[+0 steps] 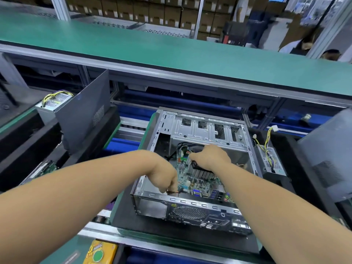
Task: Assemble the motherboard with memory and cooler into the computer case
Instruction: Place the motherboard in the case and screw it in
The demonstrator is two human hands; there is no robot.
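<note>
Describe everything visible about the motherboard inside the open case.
The motherboard is a green circuit board lying flat inside the open metal computer case. It carries a finned metal cooler, and blue and green ports along its near edge. The right hand rests over the cooler's far end; the left hand pinches something small at the board's near left corner. Black cables lie beyond it.
</note>
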